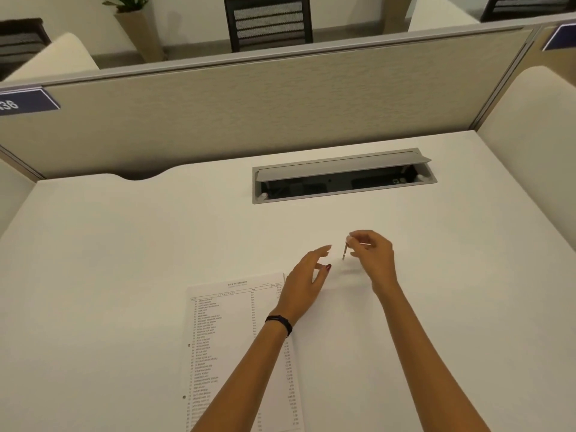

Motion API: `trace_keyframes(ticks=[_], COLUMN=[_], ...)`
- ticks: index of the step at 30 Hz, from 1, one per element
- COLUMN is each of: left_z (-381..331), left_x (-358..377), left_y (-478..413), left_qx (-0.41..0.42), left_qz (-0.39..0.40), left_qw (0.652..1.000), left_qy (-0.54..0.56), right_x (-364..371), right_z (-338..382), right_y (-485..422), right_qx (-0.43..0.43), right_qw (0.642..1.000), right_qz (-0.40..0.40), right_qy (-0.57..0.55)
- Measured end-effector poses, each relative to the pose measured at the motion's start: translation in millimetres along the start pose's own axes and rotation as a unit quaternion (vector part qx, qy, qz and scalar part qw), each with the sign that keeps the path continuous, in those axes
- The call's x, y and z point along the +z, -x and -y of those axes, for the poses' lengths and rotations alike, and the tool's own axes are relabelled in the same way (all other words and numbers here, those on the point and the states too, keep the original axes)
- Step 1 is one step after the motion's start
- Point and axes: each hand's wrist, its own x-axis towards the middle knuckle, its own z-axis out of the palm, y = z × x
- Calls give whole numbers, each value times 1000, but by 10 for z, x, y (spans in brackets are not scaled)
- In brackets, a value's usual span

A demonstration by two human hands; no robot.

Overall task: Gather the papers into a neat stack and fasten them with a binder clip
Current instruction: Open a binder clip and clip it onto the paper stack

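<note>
White desk (124, 260) fills the lower frame, fenced at the back by a beige partition (249, 113) with a blue label (25, 102) at its left end. A grey cable box (343, 179) sits sunk into the desk right of centre, its lid propped up and the dark slot showing. Beyond the partition, at top centre, there's a black chair (269, 23), and a plant (131, 1) in the upper left.

Down to the action. The papers (224, 338) lie flat at lower centre, a printed list facing up, long side running towards the bottom edge, punch holes along the left margin. How many sheets are there, I cannot tell.

Both arms come in from the bottom edge. The left hand (307, 282), with a dark wristband (279, 323), is spread loose over the papers' top right corner, fingers stretched forward, thumb apart, nothing in it. Whether it touches the desk, I cannot tell.

The right hand (374, 257) is just to its right, above bare desk in front of the cable box, with its fingertips pinched together. Between them hangs the clip (344, 251), a thin bit of silver metal seen edge-on, pointing down. It's too small to make out more. The clip sits in the gap between the two hands, near the left fingertips but apart from them, and clear of the papers.
</note>
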Motion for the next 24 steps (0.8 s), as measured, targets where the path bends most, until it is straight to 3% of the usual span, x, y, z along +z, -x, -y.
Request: trace_keyframes(ticks=[12,24], left_z=[-236,-341], left_x=[-315,-490], left_y=[584,1029], left_qx=[39,98], left_qz=[-90,-115], left_qw=[992,986], left_qy=[82,71], right_x=[128,167], right_z=[384,588], right_y=[868,1442], right_qx=[10,-3], right_qw=[992,985], right_qz=[29,27], right_qy=[-124,-170])
